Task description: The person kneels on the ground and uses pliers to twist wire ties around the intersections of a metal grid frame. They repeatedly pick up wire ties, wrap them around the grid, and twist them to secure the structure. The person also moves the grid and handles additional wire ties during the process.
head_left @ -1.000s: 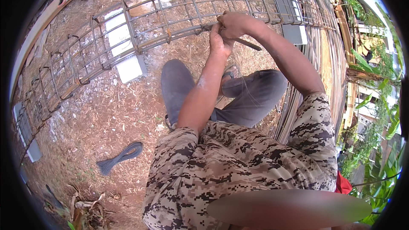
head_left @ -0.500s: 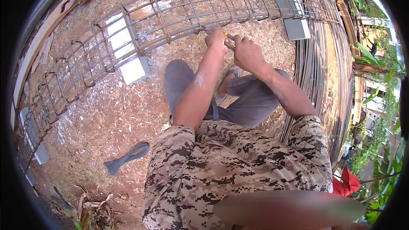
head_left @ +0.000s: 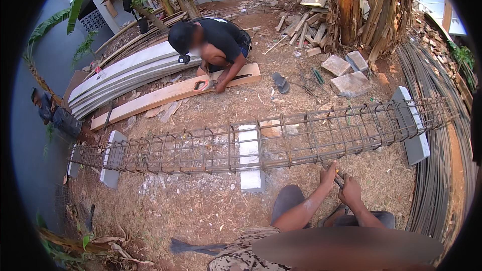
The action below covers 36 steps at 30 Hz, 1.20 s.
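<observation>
My left hand [head_left: 328,173] is closed just below the lower near bar of a long rebar cage [head_left: 284,164]. My right hand [head_left: 350,191] is wrapped round the back end of a dark metal, pincers-like hand tool [head_left: 339,180]. The tool slants up from my right hand to my left, with a touch of yellow near the left fingers. Its front end reaches the cage bar, and my left fingers hide part of it; its exact kind is hard to make out. The cage lies across pale blocks, one of them a white block [head_left: 249,153] mid-span.
A bundle of thin dark wire [head_left: 193,247] lies on the ground at lower left. Long steel rods [head_left: 427,190] are stacked at right. Beyond the cage, a co-worker [head_left: 221,45] crouches with a handsaw [head_left: 203,85] at a wooden plank [head_left: 155,103]. Broken blocks [head_left: 350,83] lie further back.
The view has tilted up and swung left, bringing the co-worker, the far yard and the cage's whole length into sight. Both hands stay closed at the same cage bar.
</observation>
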Tool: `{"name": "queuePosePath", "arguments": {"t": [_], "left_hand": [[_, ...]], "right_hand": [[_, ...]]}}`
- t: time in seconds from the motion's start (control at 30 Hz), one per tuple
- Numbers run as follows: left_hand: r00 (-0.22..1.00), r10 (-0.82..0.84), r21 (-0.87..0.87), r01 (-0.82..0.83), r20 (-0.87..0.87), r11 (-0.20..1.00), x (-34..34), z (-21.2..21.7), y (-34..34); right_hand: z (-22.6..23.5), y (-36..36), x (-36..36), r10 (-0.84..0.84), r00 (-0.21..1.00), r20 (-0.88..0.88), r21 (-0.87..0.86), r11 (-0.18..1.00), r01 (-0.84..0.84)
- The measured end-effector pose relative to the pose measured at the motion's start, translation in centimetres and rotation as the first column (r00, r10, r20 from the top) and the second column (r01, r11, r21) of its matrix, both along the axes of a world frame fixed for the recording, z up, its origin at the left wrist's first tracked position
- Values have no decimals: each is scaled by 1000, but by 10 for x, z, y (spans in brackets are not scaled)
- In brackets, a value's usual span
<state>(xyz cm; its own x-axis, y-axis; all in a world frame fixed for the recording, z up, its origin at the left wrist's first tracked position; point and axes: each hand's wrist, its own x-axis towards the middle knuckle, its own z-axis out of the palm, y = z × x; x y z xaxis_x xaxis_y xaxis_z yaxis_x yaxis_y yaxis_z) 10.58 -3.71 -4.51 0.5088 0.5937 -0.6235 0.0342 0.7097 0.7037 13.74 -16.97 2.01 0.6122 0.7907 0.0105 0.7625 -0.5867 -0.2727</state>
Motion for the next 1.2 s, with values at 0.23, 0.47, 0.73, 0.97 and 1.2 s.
{"name": "queuePosePath", "arguments": {"t": [0.23, 0.47, 0.73, 0.97, 1.2], "left_hand": [[944, -61, -371, 186, 323, 910, -23, 14, 15], [989, 17, -287, 26, 148, 957, -8, 18, 18], [996, 69, -295, -51, 53, 954, -2, 21, 21], [943, 86, -510, 96, 321, 855, -28, 43, 30], [919, 126, -632, 153, 374, 759, -8, 45, 33]], "right_hand": [[9, 11, 28, -89, -466, -880, -236, 934, 268], [49, 20, 25, -248, 3, -969, -244, 956, 162], [63, 42, 46, -327, -32, -944, -329, 943, 50], [23, 25, -4, 17, -573, -819, -213, 919, 332], [67, 26, 10, -152, -80, -985, -169, 941, 293]]}}
